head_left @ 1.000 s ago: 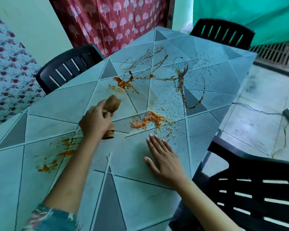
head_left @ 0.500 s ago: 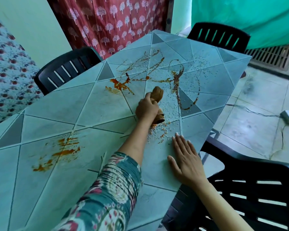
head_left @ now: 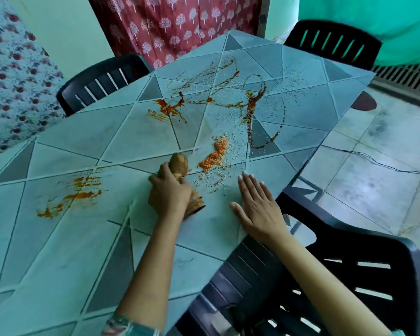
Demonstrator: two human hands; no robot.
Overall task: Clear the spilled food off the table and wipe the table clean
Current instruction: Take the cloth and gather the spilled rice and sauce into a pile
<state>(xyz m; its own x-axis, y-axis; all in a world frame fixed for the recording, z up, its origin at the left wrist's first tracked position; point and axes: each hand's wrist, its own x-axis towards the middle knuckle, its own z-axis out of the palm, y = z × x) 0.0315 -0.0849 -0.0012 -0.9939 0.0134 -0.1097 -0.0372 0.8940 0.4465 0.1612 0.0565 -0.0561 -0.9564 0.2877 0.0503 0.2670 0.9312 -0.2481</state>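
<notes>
A pale green table (head_left: 58, 238) with a triangle pattern carries spilled food. A heap of orange-stained rice (head_left: 216, 154) lies near its middle, with loose white grains around it. Red-brown sauce streaks (head_left: 252, 105) cross the far half and an orange smear (head_left: 75, 197) marks the left. My left hand (head_left: 170, 195) grips a brown rolled cloth (head_left: 180, 163) pressed on the table just left of the rice heap. My right hand (head_left: 257, 204) rests flat, fingers straight, by the table's right edge below the rice.
Black plastic chairs stand around the table: one at the near right (head_left: 337, 275), one at the far left (head_left: 100, 81), one at the far right (head_left: 332, 42). A cable (head_left: 374, 161) runs over the tiled floor on the right. Patterned curtains hang behind.
My left hand with the cloth swept right over the rice, then came back left and nearer. The orange rice heap shows again. My right hand stayed flat near the edge.
</notes>
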